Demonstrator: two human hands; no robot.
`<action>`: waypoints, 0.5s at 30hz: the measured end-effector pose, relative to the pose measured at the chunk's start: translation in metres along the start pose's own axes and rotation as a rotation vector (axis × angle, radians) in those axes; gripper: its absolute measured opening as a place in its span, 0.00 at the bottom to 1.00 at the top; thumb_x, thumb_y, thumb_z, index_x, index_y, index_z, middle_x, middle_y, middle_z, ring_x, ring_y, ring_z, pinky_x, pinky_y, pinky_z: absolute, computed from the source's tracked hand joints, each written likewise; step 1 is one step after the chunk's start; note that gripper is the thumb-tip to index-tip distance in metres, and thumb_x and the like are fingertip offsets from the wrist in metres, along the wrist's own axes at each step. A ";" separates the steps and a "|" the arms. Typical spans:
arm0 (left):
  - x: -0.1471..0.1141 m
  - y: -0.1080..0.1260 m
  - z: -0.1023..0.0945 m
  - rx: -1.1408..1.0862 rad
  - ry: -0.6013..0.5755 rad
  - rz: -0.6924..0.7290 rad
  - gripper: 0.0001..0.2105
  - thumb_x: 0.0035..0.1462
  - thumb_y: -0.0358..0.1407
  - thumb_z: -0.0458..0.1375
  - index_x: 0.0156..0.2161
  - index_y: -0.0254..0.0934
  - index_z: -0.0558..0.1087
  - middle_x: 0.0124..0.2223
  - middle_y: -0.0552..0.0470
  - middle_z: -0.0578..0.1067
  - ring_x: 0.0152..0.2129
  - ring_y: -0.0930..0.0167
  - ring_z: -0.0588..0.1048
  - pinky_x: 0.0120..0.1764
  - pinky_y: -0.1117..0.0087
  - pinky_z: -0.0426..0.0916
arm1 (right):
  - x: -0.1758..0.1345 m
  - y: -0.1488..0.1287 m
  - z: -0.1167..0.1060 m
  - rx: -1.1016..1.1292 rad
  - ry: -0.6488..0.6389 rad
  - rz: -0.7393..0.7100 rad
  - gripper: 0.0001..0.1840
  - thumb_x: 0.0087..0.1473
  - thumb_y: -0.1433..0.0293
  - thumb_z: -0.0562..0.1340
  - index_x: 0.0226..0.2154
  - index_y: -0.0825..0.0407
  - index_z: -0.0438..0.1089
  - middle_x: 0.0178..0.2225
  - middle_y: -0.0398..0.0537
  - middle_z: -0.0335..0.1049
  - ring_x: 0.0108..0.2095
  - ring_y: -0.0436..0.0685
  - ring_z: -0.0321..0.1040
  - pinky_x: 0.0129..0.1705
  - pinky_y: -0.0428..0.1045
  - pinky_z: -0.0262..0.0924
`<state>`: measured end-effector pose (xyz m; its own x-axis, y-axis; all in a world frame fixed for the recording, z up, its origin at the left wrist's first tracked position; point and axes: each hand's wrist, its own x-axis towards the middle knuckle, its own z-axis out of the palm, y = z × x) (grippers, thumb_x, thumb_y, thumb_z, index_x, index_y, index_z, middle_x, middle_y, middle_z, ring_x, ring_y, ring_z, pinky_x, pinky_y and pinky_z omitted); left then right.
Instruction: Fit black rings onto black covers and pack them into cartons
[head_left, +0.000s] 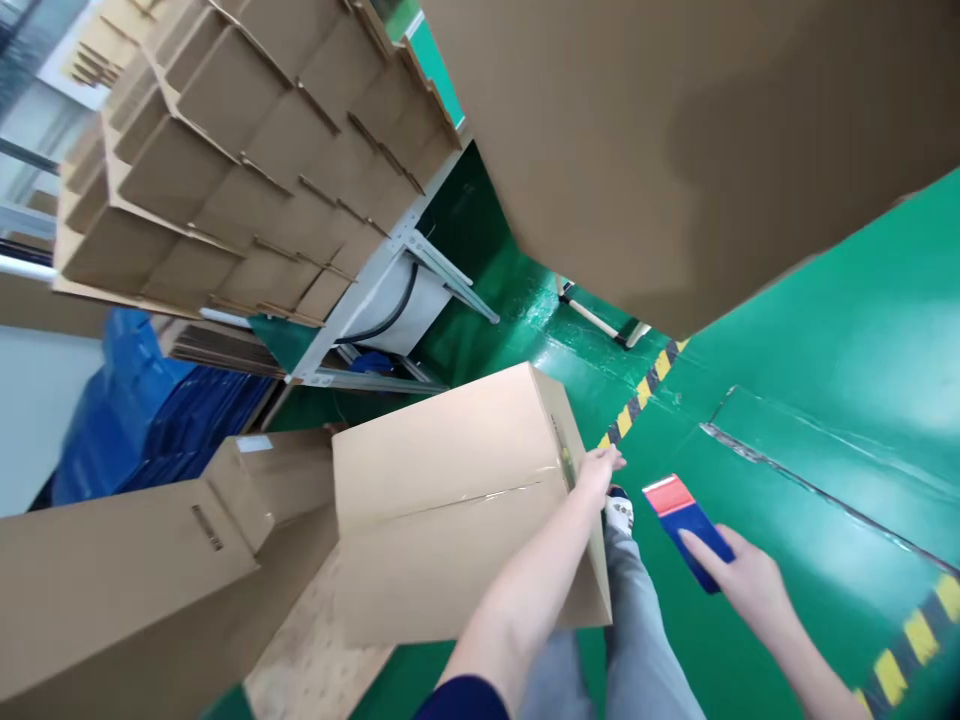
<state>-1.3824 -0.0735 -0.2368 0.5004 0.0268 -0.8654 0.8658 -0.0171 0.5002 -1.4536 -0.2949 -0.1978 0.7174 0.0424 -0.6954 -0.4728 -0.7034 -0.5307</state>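
A closed cardboard box (442,570) stands tilted in view below me, with a strip of clear tape along its top seam. My left arm reaches across it. At its right end, my left hand (600,470) lies by the upper edge with the fingers stretched out, holding nothing that I can see; part of the hand is turned away. Off to the right, my right hand (742,580) is closed around a flat blue tool with a red end (690,530), held over the floor. Its exact kind does not show.
Stacked cardboard pieces (247,150) sit on a metal-framed table (375,275) at upper left. A large cardboard surface (637,130) fills the upper right. More boxes (112,570) and blue folded material (150,420) lie left. Yellow-black tape (637,400) marks the green floor (825,400).
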 end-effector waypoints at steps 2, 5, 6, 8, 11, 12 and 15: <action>-0.028 0.003 -0.008 -0.147 -0.103 -0.004 0.39 0.55 0.65 0.46 0.47 0.29 0.76 0.47 0.34 0.78 0.42 0.62 0.78 0.45 0.63 0.71 | -0.017 -0.031 0.014 0.138 0.048 -0.048 0.27 0.49 0.42 0.58 0.31 0.49 0.72 0.24 0.46 0.74 0.26 0.60 0.71 0.29 0.51 0.65; -0.066 0.013 -0.038 -0.354 -0.228 0.019 0.28 0.47 0.58 0.63 0.40 0.32 0.79 0.40 0.42 0.80 0.33 0.69 0.77 0.38 0.71 0.69 | -0.032 -0.071 0.036 0.286 0.096 -0.116 0.24 0.46 0.46 0.62 0.29 0.50 0.71 0.23 0.44 0.72 0.24 0.57 0.68 0.27 0.49 0.63; -0.075 0.018 -0.051 -0.399 -0.247 0.029 0.25 0.43 0.53 0.68 0.38 0.32 0.79 0.38 0.44 0.80 0.32 0.71 0.76 0.37 0.72 0.69 | -0.035 -0.080 0.043 0.308 0.103 -0.130 0.23 0.46 0.47 0.63 0.28 0.50 0.70 0.23 0.43 0.72 0.24 0.56 0.67 0.27 0.48 0.62; -0.084 0.028 -0.076 -0.424 -0.277 0.033 0.23 0.36 0.47 0.74 0.34 0.32 0.79 0.34 0.46 0.79 0.30 0.71 0.75 0.37 0.72 0.68 | -0.040 -0.096 0.056 0.339 0.119 -0.149 0.22 0.46 0.48 0.63 0.27 0.50 0.70 0.22 0.43 0.71 0.23 0.55 0.66 0.26 0.48 0.62; -0.087 0.037 -0.105 -0.402 -0.321 0.015 0.25 0.34 0.50 0.74 0.32 0.31 0.79 0.31 0.47 0.79 0.27 0.72 0.74 0.35 0.72 0.67 | -0.043 -0.114 0.073 0.386 0.151 -0.183 0.22 0.46 0.48 0.64 0.28 0.51 0.71 0.22 0.42 0.70 0.23 0.55 0.65 0.26 0.48 0.61; -0.086 0.038 -0.111 -0.390 -0.327 0.010 0.26 0.35 0.53 0.72 0.32 0.31 0.79 0.31 0.47 0.78 0.26 0.72 0.74 0.33 0.72 0.66 | -0.043 -0.120 0.077 0.404 0.164 -0.190 0.22 0.46 0.48 0.64 0.28 0.51 0.71 0.22 0.42 0.70 0.23 0.54 0.65 0.26 0.47 0.61; -0.082 0.042 -0.122 -0.299 -0.294 0.072 0.31 0.38 0.63 0.65 0.32 0.33 0.79 0.32 0.45 0.79 0.27 0.70 0.75 0.32 0.71 0.66 | -0.038 -0.143 0.083 0.411 0.191 -0.188 0.24 0.46 0.46 0.63 0.26 0.51 0.71 0.20 0.42 0.69 0.21 0.53 0.64 0.24 0.47 0.60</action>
<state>-1.3866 0.0452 -0.1407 0.5754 -0.2511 -0.7783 0.8126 0.2833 0.5094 -1.4560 -0.1367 -0.1358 0.8725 -0.0160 -0.4883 -0.4614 -0.3557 -0.8128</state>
